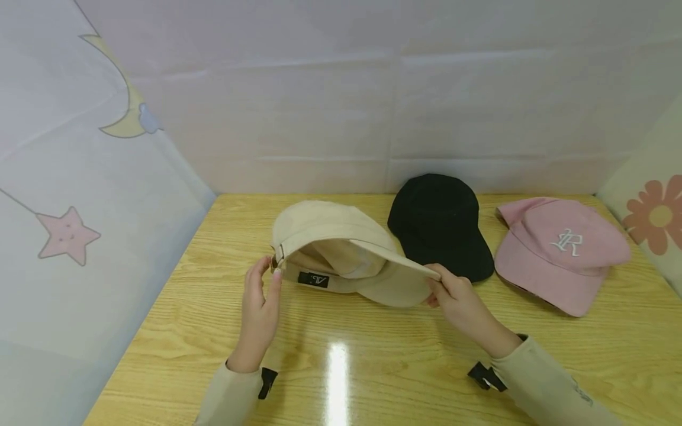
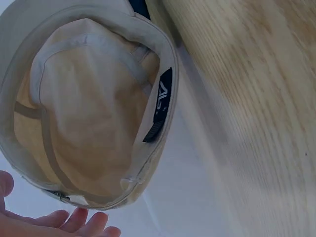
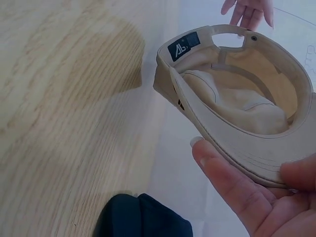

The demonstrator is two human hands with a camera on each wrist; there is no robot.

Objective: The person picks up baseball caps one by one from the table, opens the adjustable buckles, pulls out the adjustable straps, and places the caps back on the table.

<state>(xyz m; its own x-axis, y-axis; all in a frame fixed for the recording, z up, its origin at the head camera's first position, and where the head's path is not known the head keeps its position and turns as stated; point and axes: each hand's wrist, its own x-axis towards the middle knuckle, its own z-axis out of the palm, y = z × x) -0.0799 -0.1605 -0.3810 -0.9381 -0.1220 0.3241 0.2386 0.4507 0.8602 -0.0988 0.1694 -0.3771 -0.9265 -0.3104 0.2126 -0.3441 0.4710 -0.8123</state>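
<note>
A beige baseball cap (image 1: 325,222) is held tilted on its side above the table, its inside facing me and a black label (image 1: 313,279) showing on the inner band. My right hand (image 1: 462,305) pinches the edge of its brim (image 3: 256,158), thumb on one face and fingers on the other. At the opposite end, my left hand (image 1: 261,310) is beside the back strap (image 2: 61,196) with its fingers extended. The left wrist view shows those fingertips (image 2: 98,219) right at the strap, not curled round it.
A black cap (image 1: 437,222) lies behind the right hand, and a pink cap (image 1: 565,242) with white lettering sits farther right. The wooden table (image 1: 176,331) meets a pale cloth backdrop (image 1: 319,130) at the back and sides. Black straps (image 1: 487,377) hang at both wrists.
</note>
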